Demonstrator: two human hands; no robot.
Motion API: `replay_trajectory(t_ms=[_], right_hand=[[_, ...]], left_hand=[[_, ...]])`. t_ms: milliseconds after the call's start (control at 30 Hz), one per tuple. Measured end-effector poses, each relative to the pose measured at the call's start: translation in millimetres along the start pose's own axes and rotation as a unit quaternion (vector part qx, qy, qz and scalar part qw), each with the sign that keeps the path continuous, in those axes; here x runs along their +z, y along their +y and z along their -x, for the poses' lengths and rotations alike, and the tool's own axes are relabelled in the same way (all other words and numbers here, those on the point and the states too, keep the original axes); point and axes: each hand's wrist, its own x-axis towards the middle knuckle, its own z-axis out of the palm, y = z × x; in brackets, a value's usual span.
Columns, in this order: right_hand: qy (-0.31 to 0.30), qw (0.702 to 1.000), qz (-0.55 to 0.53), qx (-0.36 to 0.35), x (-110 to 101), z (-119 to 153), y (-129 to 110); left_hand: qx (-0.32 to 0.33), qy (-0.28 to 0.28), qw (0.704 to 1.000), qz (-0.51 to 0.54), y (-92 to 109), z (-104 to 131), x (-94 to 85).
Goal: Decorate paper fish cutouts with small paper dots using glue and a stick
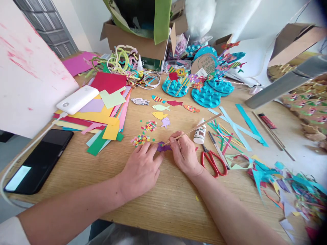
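Note:
A small purple paper cutout (pixel 163 147) lies on the table between my hands. My left hand (pixel 143 163) holds its left edge down with the fingertips. My right hand (pixel 184 153) is closed around a thin wooden stick (pixel 199 128), whose lower tip meets the cutout. Round paper confetti (pixel 141 140) lies just beyond my left fingers, and a second confetti pile (pixel 149 126) sits behind it. Farther back are several paper fish, among them a yellow fish (pixel 159 115), a lilac fish (pixel 165 122) and a red fish (pixel 174 103). A white glue bottle (pixel 199 133) stands beyond my right hand.
Red-handled scissors (pixel 214 163) and a pen (pixel 217 148) lie right of my right hand, near paper scraps (pixel 286 183). To the left are coloured paper sheets (pixel 108 81), a white power bank (pixel 77 99) and a phone (pixel 38 161). Blue egg-carton pieces (pixel 205 97) stand behind.

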Motion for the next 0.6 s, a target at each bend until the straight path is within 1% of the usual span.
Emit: replay_trajectory(t_ms=[600], right_hand=[[-0.001,1.0,0.007,-0.007,0.5,-0.3,0.8]], left_hand=[[0.003,0.001,1.0,-0.007,0.2,-0.1,-1.0]])
